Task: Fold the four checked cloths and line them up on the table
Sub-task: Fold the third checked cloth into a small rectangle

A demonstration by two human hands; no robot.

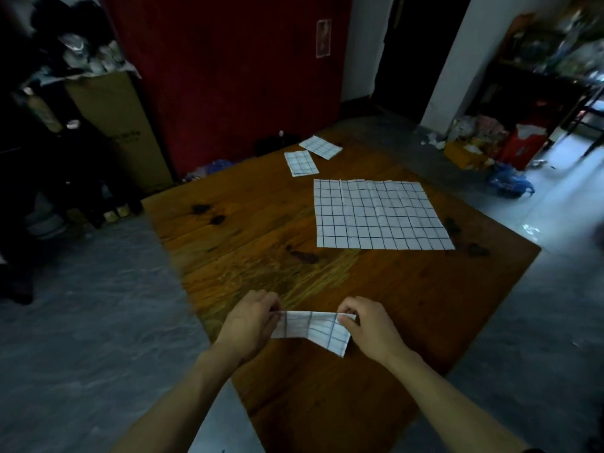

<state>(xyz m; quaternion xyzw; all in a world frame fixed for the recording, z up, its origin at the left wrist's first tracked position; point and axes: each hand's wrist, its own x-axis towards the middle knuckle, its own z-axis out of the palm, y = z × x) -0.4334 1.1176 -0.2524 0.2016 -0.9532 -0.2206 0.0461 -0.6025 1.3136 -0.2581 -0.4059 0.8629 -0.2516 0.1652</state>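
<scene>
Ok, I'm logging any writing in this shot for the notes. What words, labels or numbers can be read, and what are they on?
Nothing can be read.
Cardboard box: a dark printed line, too small and blurred to read.
Red poster on the red wall: blurred, no letters legible.
Checked cloths, such as the unfolded one: grid lines only, no text.

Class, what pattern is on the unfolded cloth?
White with dark grid lines, on the unfolded cloth; head view.

dim room, red wall [228, 60], grey floor [81, 305]
</scene>
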